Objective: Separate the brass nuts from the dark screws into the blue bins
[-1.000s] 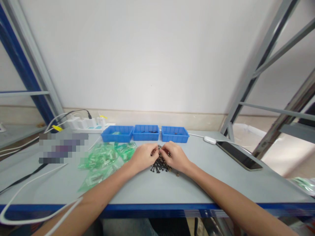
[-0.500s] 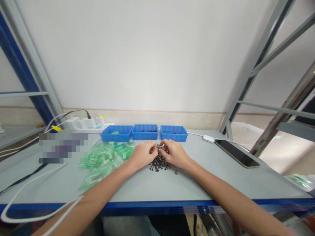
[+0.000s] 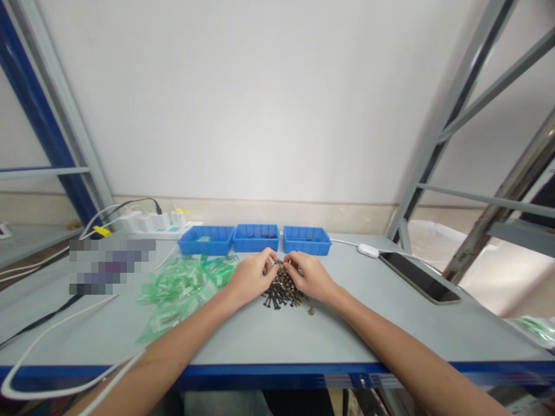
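A heap of small metal fasteners [image 3: 284,285] lies on the table, dark screws toward the front and brassy round pieces behind and to the right. My left hand [image 3: 254,276] is at the heap's left side, thumb and fingers curled toward each other. Across from it, my right hand [image 3: 311,276] bends its fingers in a pinch over the right side. Whatever small pieces the fingertips hold are too small to make out. One brassy piece [image 3: 311,311] sits apart, in front of the heap. Green plastic bags [image 3: 180,283] with small parts inside lie left of my left hand.
Behind the heap stand a left blue bin [image 3: 206,247], a middle blue bin [image 3: 255,242] and a right blue bin [image 3: 307,247], with a few small things inside. A phone [image 3: 418,277] and a white cable module [image 3: 367,250] lie right. A power strip [image 3: 151,222] is back left; a white cable [image 3: 56,323] crosses the left.
Both hands have drawn slightly apart above the heap, so more of the brassy pieces show between them. The whole view has shifted a little, with the table sitting lower.
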{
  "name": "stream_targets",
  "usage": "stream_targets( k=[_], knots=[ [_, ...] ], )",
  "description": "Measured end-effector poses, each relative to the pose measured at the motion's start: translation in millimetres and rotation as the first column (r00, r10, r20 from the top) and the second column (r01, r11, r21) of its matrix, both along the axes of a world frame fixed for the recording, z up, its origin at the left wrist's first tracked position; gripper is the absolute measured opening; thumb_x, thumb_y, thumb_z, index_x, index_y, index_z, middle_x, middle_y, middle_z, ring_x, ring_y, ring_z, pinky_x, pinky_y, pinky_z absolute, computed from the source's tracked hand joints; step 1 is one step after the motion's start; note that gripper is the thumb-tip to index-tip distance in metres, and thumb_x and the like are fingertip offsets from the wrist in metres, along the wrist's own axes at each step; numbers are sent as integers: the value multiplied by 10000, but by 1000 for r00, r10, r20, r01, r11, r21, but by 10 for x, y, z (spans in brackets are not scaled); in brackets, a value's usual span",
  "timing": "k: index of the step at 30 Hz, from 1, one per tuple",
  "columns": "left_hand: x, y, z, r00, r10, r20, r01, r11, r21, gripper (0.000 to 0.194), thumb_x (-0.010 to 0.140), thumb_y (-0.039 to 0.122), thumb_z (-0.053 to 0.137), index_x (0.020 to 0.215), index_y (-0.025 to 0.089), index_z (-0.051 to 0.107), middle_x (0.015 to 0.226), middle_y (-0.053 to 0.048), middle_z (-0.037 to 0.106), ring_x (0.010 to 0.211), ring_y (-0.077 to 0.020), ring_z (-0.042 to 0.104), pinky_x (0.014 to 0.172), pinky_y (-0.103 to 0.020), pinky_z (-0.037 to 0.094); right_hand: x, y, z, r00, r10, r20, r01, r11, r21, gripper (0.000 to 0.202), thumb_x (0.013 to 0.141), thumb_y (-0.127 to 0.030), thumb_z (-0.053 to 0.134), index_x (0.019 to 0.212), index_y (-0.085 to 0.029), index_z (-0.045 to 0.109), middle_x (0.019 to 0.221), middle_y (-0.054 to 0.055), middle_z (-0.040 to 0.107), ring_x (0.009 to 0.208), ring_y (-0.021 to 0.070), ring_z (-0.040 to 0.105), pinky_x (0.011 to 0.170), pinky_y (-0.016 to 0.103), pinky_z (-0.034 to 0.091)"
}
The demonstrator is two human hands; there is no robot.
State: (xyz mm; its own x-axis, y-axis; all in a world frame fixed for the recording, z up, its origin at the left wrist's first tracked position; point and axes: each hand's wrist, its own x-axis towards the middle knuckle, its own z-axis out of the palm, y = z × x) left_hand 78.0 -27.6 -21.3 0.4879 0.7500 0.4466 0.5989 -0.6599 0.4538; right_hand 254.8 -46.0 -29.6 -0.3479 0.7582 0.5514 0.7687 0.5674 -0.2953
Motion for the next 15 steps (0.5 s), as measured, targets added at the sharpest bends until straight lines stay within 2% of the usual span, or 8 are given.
stream_targets(
  k=[8,15],
  knots=[
    [-24,33,-17,1000,8,7,-8,1000,27,92,820,217,435,843,201,523,707,10,607,676,-140,566,632,-238,402,-12,-7,-20,998,62,-25,-63,997,-40,125,857,-191,433,794,-173,539,703,16,581,639,126,512,602,229,352],
    [-2,12,-23,1000,9,-11,-9,1000,16,64,808,228,452,782,199,502,695,11,595,657,-138,550,609,-234,385,-3,-25,-5,997,71,-34,-72,997,-39,82,842,-210,478,885,-185,544,699,5,575,627,123,509,601,225,363]
  ],
)
